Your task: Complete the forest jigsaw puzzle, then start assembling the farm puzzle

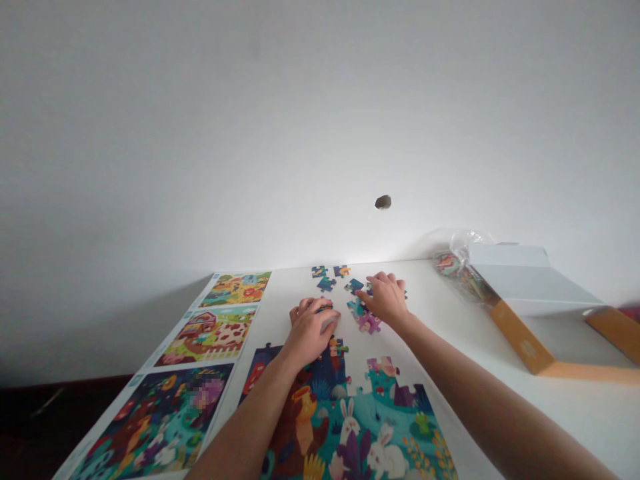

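Note:
A partly joined jigsaw puzzle (350,413) with rabbits and plants lies on the white table, its upper edge uneven. Above its top edge, my left hand (311,328) is bent over a small piece, mostly hidden under the fingers; whether it is gripped does not show. My right hand (385,297) rests with spread fingers on a cluster of loose purple and teal pieces (369,321). Several dark blue loose pieces (327,284) lie between the hands and the wall.
Three picture sheets (206,335) lie along the table's left side. On the right stand an open orange and white box (530,340) and a clear plastic bag (465,270) with pieces. A white wall (300,133) with a hole (383,202) rises behind the table.

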Action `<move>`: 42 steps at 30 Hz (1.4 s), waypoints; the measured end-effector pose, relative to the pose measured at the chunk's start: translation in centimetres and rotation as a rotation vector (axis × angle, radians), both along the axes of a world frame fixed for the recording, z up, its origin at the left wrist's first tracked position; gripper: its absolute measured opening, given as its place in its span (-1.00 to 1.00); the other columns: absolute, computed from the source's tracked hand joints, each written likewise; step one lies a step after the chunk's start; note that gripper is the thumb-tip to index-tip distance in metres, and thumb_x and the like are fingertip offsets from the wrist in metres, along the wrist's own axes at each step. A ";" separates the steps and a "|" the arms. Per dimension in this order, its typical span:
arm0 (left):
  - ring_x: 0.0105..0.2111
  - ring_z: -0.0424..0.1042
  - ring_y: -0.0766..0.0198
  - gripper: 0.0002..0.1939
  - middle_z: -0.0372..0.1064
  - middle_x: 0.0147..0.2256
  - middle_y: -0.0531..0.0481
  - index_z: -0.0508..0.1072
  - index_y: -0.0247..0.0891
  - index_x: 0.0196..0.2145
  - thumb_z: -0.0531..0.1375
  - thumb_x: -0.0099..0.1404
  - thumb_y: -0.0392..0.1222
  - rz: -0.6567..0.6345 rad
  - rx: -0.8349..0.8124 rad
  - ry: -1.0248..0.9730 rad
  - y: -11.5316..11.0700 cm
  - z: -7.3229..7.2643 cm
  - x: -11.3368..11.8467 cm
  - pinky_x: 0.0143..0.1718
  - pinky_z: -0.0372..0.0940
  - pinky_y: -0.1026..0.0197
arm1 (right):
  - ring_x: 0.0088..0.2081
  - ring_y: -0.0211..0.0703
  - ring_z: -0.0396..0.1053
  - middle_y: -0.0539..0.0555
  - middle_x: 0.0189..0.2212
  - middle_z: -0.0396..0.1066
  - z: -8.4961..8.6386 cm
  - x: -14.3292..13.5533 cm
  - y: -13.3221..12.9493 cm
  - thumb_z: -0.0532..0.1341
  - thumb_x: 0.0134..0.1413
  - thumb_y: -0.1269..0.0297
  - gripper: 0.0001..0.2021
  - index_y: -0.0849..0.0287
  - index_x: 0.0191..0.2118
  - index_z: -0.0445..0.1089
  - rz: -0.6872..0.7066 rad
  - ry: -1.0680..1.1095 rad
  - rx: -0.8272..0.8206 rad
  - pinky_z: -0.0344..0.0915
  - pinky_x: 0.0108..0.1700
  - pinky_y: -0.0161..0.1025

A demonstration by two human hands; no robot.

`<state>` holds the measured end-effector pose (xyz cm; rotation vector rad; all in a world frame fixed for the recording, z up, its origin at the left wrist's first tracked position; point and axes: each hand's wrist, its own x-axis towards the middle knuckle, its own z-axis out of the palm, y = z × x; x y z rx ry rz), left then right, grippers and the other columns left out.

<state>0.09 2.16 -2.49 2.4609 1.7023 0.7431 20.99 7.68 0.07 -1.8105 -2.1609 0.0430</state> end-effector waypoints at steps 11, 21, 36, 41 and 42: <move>0.01 0.23 0.05 -0.76 0.40 -0.03 0.04 0.55 0.05 -0.20 0.17 0.24 -0.23 0.017 -0.006 -0.047 0.3 -0.5 -0.2 0.00 0.13 -0.08 | -0.08 0.10 0.35 0.18 -0.20 0.46 2.4 -2.9 4.9 0.39 -0.05 0.26 -0.70 0.20 -0.15 0.45 0.016 0.137 -0.241 0.14 -0.03 -0.03; 0.00 0.25 0.06 -0.77 0.41 -0.04 0.03 0.56 0.00 -0.22 0.16 0.25 -0.28 0.024 0.020 -0.041 0.2 -0.6 -0.1 -0.02 0.17 -0.04 | -0.53 -0.22 0.34 -0.05 -0.56 0.40 -1.0 1.7 -8.7 0.23 0.08 0.23 -0.88 0.17 -0.35 0.38 0.351 0.917 -0.489 0.21 -0.48 -0.35; 0.00 0.26 0.07 -0.78 0.41 -0.04 0.05 0.56 0.00 -0.23 0.18 0.24 -0.28 0.023 0.018 -0.065 0.2 -0.6 -0.2 -0.03 0.15 -0.04 | -0.18 -0.10 0.29 -0.07 -0.39 0.43 -0.5 0.9 -9.9 0.39 0.05 0.30 -0.91 0.06 -0.40 0.47 0.449 0.515 -0.240 0.07 -0.06 -0.14; -0.02 0.26 0.07 -0.78 0.40 -0.05 0.01 0.56 -0.03 -0.23 0.18 0.23 -0.29 0.002 0.060 -0.066 0.1 -0.1 -0.1 -0.02 0.15 -0.05 | -0.17 -0.09 0.28 -0.08 -0.42 0.44 -0.8 1.1 -9.5 0.39 0.08 0.29 -0.89 0.06 -0.39 0.46 0.489 0.461 -0.212 0.03 -0.06 -0.11; -0.03 0.26 0.07 -0.78 0.40 -0.05 0.00 0.56 -0.04 -0.24 0.18 0.23 -0.30 -0.011 0.071 -0.069 0.1 0.0 -0.1 -0.01 0.15 -0.05 | -0.18 -0.09 0.28 -0.08 -0.42 0.45 -0.8 1.1 -9.5 0.39 0.08 0.29 -0.90 0.06 -0.38 0.46 0.492 0.455 -0.208 0.03 -0.06 -0.11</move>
